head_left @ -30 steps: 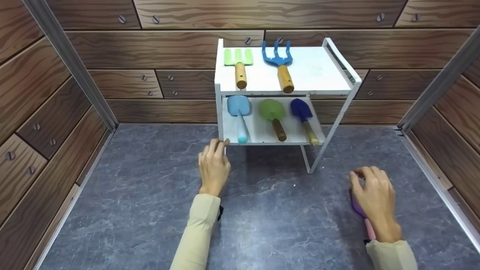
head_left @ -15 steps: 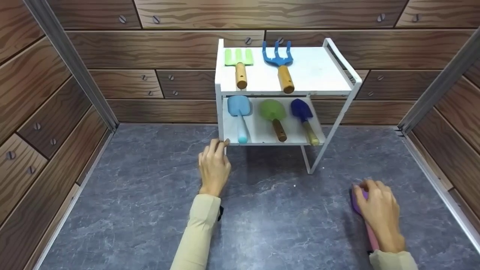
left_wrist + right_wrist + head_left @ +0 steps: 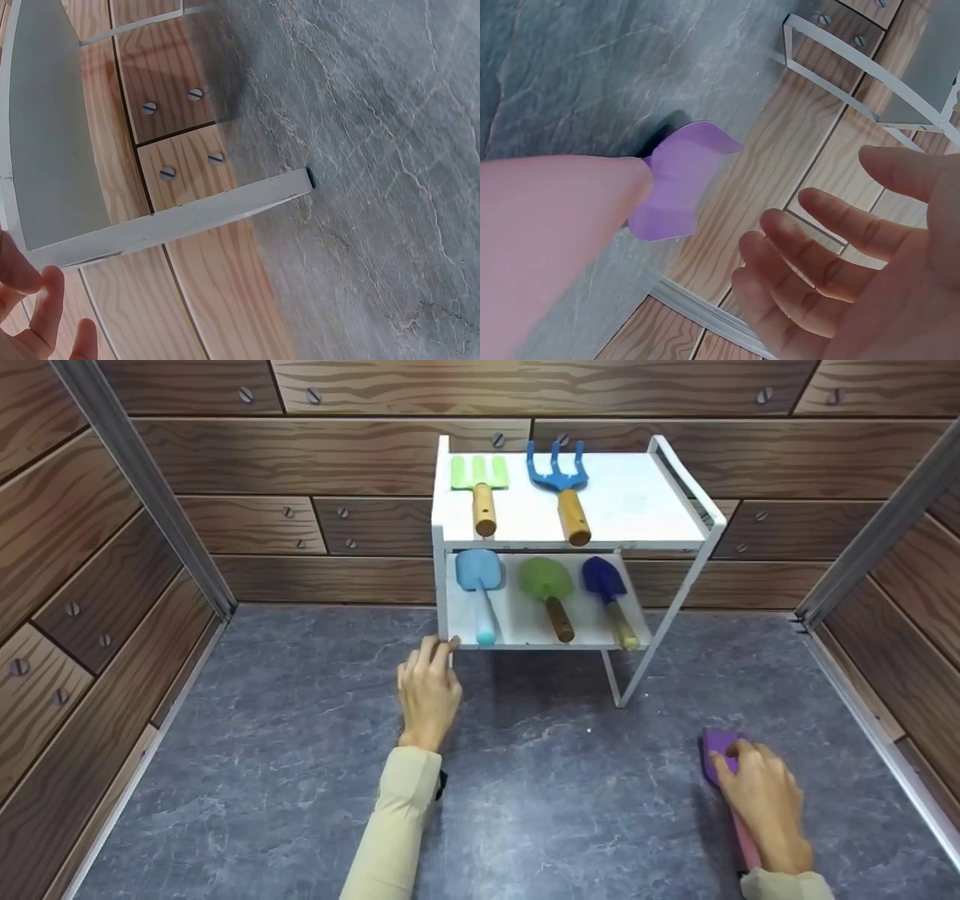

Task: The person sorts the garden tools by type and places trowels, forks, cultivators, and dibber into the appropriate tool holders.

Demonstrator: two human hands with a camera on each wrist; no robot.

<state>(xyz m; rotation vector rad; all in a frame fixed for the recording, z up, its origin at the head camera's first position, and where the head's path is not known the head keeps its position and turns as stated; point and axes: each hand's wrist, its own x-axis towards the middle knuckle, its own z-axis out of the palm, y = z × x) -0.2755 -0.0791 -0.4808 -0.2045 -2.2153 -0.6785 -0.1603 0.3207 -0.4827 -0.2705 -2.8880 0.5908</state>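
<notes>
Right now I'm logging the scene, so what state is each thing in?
left hand: open, fingers touching the rack's front left post.
right hand: open, resting on the purple trowel.
purple trowel: flat on the floor.
rack: upright, two tools on the top shelf, three below.

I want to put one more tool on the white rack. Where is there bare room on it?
The top shelf is bare on its right half, between the blue fork with wooden handle and the right rail. The lower shelf is crowded: light blue, green and dark blue trowels fill its width.
</notes>
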